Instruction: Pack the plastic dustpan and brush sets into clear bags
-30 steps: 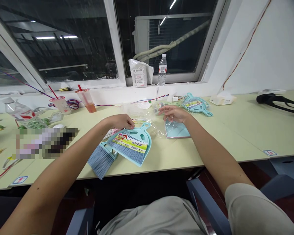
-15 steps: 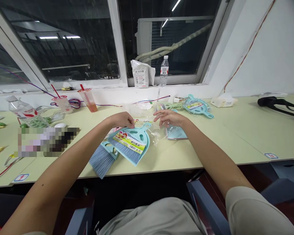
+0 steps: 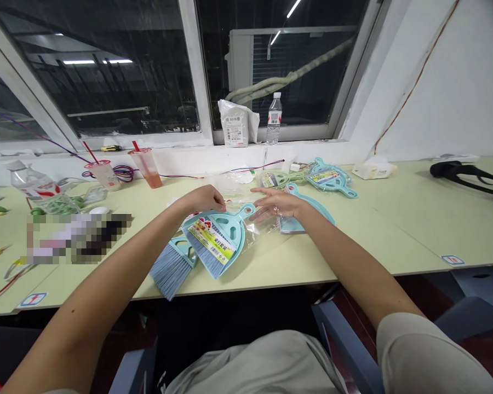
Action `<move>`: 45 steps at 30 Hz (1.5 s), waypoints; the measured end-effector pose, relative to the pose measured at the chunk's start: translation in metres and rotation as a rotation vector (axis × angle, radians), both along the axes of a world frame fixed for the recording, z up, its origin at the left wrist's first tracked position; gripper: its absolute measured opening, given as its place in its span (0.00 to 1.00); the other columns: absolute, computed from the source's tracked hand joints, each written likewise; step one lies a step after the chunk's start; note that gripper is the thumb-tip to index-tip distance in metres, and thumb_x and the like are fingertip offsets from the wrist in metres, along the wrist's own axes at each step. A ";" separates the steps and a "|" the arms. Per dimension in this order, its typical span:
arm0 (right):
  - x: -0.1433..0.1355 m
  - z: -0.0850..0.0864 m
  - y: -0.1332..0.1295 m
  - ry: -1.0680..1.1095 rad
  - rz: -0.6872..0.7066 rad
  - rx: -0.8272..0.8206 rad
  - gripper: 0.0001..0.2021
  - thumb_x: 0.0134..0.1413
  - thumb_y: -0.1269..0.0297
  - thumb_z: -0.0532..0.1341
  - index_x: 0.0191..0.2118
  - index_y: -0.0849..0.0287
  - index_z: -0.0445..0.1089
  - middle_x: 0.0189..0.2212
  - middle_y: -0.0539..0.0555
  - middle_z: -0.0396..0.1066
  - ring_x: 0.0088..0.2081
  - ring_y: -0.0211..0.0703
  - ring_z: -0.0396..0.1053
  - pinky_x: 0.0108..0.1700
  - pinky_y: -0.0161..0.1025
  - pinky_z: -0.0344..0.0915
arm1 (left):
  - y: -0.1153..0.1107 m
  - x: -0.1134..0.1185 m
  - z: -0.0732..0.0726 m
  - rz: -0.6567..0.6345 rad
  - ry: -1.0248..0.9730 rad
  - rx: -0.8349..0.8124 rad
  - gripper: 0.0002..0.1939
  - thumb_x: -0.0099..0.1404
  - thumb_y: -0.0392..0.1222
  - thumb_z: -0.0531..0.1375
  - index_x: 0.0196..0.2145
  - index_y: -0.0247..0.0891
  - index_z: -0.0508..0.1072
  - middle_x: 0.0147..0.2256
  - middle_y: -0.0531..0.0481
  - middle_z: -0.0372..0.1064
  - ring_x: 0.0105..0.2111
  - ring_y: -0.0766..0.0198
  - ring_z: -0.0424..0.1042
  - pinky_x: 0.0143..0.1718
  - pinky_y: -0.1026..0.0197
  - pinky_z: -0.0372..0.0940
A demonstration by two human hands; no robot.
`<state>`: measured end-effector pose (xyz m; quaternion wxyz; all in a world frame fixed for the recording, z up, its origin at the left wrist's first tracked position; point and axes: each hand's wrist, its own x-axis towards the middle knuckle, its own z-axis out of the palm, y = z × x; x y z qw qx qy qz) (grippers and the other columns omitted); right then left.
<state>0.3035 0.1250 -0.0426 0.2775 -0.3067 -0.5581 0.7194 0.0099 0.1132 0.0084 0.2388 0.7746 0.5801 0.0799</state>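
Note:
My left hand (image 3: 208, 199) pinches the upper edge of a light blue dustpan-and-brush set (image 3: 216, 241), which has a yellow label and tilts over the table's front part. Clear plastic wrap (image 3: 257, 227) trails off its right side. My right hand (image 3: 280, 203) is spread beside the set's handle, fingers pointing left, touching or just above the wrap. Under the set's left side lies a loose blue brush (image 3: 173, 268), bristles toward the table edge. Another light blue dustpan (image 3: 318, 208) lies partly behind my right hand and wrist.
Wrapped green (image 3: 277, 178) and blue sets (image 3: 327, 178) lie farther back. Two drink cups (image 3: 146, 167) and a large bottle (image 3: 35, 186) stand at the left. A tissue pack (image 3: 373, 168) and a black object (image 3: 468, 178) are at the right. A water bottle (image 3: 274, 123) stands on the sill.
My right hand has flattened and shifted slightly left and down, its fingers spreading. The held set has turned a little, and more of the dustpan behind my right hand shows.

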 end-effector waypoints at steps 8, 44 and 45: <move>-0.022 -0.016 -0.005 -0.039 -0.037 -0.056 0.42 0.47 0.76 0.76 0.66 0.56 0.61 0.34 0.54 0.80 0.39 0.56 0.83 0.40 0.47 0.82 | -0.004 0.009 -0.011 -0.125 -0.024 0.098 0.09 0.53 0.44 0.65 0.29 0.38 0.84 0.30 0.48 0.79 0.31 0.60 0.71 0.36 0.60 0.62; 0.007 0.001 -0.012 0.365 -0.425 -0.039 0.18 0.65 0.65 0.65 0.57 0.56 0.65 0.44 0.59 0.81 0.36 0.47 0.80 0.45 0.59 0.82 | -0.038 -0.003 -0.034 0.337 -1.349 -0.299 0.15 0.64 0.24 0.62 0.49 0.22 0.78 0.41 0.29 0.80 0.41 0.48 0.83 0.42 0.54 0.80; 0.006 0.000 -0.011 0.364 -0.412 -0.067 0.13 0.65 0.67 0.64 0.53 0.59 0.67 0.44 0.61 0.81 0.36 0.46 0.79 0.45 0.58 0.82 | -0.037 -0.001 -0.033 0.339 -1.343 -0.300 0.15 0.64 0.24 0.62 0.49 0.22 0.78 0.40 0.29 0.80 0.41 0.48 0.83 0.42 0.54 0.80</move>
